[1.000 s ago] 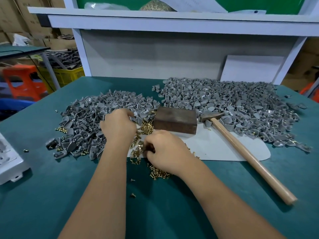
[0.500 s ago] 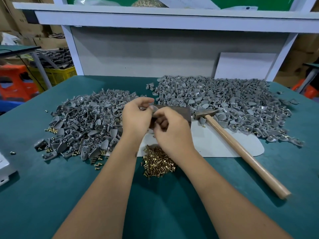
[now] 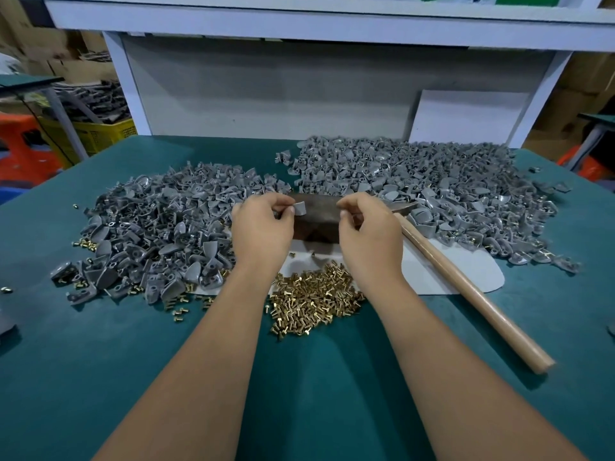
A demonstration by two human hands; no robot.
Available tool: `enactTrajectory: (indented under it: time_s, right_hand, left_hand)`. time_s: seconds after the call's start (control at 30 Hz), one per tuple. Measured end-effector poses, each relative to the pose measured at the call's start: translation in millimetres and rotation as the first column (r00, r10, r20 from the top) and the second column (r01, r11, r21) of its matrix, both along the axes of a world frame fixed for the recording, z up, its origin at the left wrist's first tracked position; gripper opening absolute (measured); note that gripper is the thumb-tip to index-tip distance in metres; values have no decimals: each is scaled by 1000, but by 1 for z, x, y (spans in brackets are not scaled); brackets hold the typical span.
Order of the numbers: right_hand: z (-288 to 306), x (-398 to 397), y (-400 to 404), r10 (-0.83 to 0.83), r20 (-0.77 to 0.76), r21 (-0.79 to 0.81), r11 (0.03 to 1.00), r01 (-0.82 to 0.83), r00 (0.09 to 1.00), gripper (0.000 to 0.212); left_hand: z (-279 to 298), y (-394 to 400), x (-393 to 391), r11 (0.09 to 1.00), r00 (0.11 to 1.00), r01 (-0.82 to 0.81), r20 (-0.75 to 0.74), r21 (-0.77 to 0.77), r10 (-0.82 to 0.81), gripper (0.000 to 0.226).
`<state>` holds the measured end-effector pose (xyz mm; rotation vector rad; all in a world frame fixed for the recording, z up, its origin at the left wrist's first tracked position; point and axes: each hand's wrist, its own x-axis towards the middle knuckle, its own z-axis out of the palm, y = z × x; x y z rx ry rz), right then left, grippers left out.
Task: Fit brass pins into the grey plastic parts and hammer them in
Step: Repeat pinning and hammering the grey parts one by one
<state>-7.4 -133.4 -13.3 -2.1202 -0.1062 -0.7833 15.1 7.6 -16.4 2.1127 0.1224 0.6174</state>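
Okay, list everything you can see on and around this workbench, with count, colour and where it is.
grey plastic parts, left pile: many, grey, left of the hands
grey plastic parts, right pile: many, grey, far right of the table
brass pins: a heap plus strays, gold, between the forearms
metal block: one, dark brown, between the hands
hammer: one, wooden handle, lying right of the block
white sheet: one, under block and hammer
table: one, teal top
white shelf frame: one, behind the table
yellow crate: one, far left
left hand: pinches one grey part
right hand: fingers curled; a pin in them cannot be made out
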Motion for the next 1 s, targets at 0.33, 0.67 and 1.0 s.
enactTrajectory:
  time_s: [0.33,0.67,1.0]
  right_hand:
    - [0,4,0,-25,-30,27,999,26,999,25]
    - [1,5,-2,-27,-4,157,987,28,1000,26]
    - [2,4,-4,-55,-51,159,985,62,997,28]
  left_hand:
    - [-1,-7,1,963,994,-90,81,254,72,17]
    - [-1,-5,-1,972,996,32,79,233,-51,18]
    - [-2,-3,-8,979,993,106,38,173,-114,18]
